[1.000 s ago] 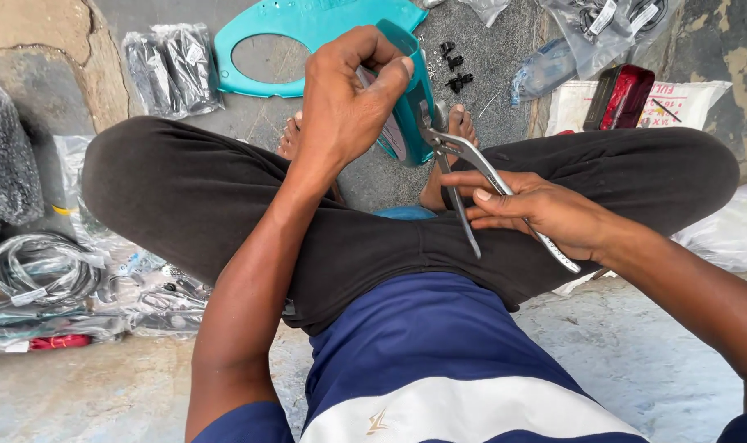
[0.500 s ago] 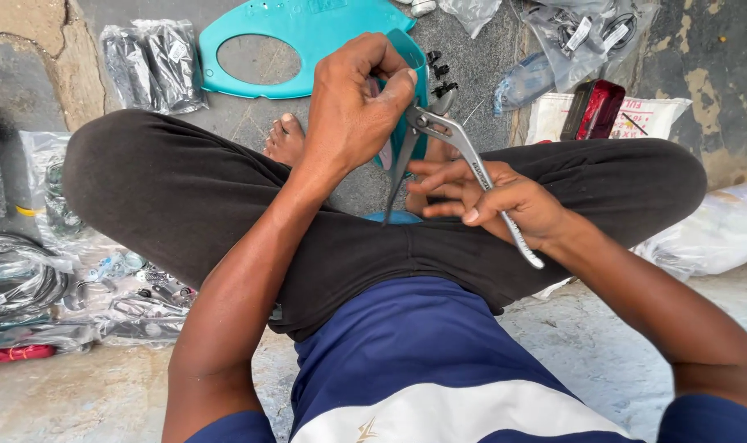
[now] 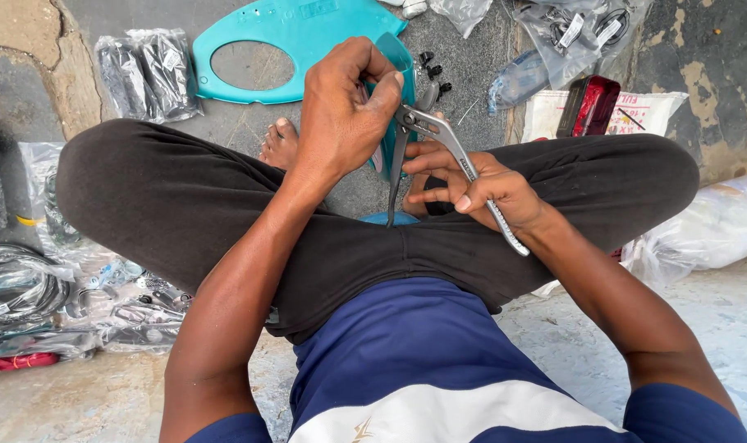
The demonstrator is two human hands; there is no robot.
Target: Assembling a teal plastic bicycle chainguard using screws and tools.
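pliers (image 3: 439,148): 1 | teal panels (image 3: 291,41): 2 | black screws (image 3: 433,70): 3 | red lamp (image 3: 591,107): 1

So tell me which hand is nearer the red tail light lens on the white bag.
Right. The right hand, gripping the metal pliers, lies just left of and below the red tail light lens. The left hand, on the teal plastic piece, is farther left.

My crossed legs (image 3: 226,213) blocked the near floor. Far ahead, the teal panel (image 3: 291,41) and black screws (image 3: 433,70) crowded the way. Bagged parts (image 3: 144,74) hemmed the far left, cable coils (image 3: 20,287) the left; bare concrete (image 3: 554,328) lay open near right.
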